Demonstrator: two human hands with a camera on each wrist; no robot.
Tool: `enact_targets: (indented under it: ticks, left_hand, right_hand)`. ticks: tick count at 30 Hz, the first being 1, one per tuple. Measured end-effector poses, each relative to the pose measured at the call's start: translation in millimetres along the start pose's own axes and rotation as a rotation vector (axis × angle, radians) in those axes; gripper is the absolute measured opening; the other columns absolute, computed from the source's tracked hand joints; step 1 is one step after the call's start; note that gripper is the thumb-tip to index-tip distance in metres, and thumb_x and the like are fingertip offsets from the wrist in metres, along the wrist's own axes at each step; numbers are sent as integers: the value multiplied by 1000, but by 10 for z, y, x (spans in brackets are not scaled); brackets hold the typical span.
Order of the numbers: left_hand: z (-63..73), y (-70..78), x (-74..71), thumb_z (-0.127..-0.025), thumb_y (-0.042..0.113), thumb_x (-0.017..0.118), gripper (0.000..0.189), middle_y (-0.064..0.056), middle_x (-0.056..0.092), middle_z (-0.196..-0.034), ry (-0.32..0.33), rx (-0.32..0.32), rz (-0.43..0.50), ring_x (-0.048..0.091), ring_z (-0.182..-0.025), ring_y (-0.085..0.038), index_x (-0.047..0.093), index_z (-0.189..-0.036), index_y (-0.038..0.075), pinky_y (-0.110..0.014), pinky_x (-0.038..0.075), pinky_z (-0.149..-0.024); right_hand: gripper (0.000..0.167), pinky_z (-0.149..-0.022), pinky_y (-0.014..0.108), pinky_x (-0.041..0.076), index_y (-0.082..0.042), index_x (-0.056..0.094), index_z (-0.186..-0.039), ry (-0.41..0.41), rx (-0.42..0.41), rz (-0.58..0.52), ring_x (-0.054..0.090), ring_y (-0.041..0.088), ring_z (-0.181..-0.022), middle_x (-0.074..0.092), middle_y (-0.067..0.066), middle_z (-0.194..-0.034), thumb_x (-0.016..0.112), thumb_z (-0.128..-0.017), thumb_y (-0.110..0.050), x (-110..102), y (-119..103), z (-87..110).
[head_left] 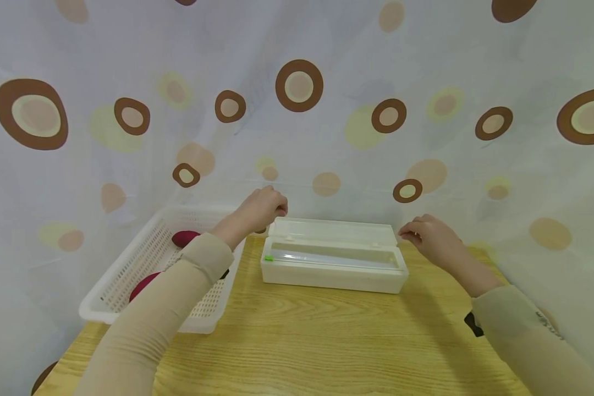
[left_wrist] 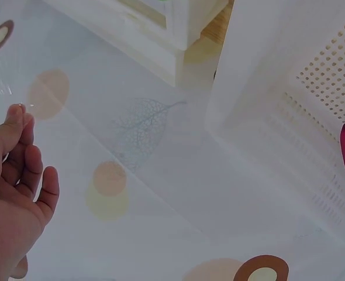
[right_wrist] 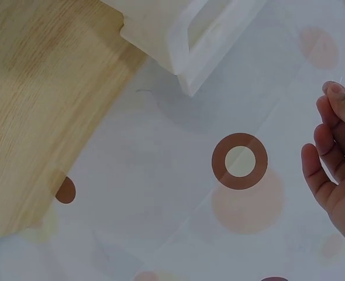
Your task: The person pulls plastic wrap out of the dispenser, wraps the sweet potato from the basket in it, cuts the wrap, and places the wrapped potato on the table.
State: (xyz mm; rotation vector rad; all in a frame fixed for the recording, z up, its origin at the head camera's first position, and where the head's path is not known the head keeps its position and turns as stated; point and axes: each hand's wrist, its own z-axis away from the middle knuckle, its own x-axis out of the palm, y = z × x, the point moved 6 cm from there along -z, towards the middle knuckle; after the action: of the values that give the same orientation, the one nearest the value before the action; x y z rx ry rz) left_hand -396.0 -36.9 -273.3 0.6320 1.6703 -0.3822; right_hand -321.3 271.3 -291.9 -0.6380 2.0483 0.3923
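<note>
A white cling film dispenser [head_left: 334, 278] stands at the back of the table, its clear lid [head_left: 331, 231] raised. Inside it lies a pale roll [head_left: 326, 258] along a cutter rail with a green slider [head_left: 269, 258]. Above the box's left end, my left hand [head_left: 262, 208] pinches clear cling film [left_wrist: 6, 88] between thumb and forefinger; only faint glints of the film show. Off the box's right end, my right hand [head_left: 433, 239] holds the same pinch, and a thin glint rises from its fingertips [right_wrist: 336, 89] in the right wrist view.
On the left, a white perforated basket [head_left: 91, 308] holds dark red objects [head_left: 184, 238], partly hidden by my left sleeve. The wooden table [head_left: 297, 341] ends at a wall hung with a circle-patterned sheet [head_left: 336, 148] close behind the dispenser.
</note>
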Motion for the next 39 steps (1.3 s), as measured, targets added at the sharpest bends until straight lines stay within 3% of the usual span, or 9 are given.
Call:
enact_targets:
  ticks: [22,34,39]
  left_hand:
    - [-11,1,-167,-92,16,60,14,-3,68,-95,48,-2,21,56,-94,-22,72,-96,10,-35,47,-86]
    - [-28,15,-281,-91,16,62,10,-3,68,-92,109,61,-5,60,-88,-20,71,-91,10,-36,49,-81]
    - [-24,41,-344,-91,15,63,11,-4,66,-90,117,62,-25,54,-90,-22,72,-90,10,-39,47,-82]
  right_hand:
    - [10,-62,35,47,-7,72,-84,1,18,14,53,17,-70,65,2,-77,72,-77,1,-170,-21,-60]
    - [12,-62,36,48,-7,72,-85,24,11,25,55,19,-71,66,3,-78,73,-76,2,-269,-11,-102]
    - [13,-62,36,48,-7,72,-84,42,-15,31,56,19,-70,66,4,-77,73,-75,2,-313,-16,-123]
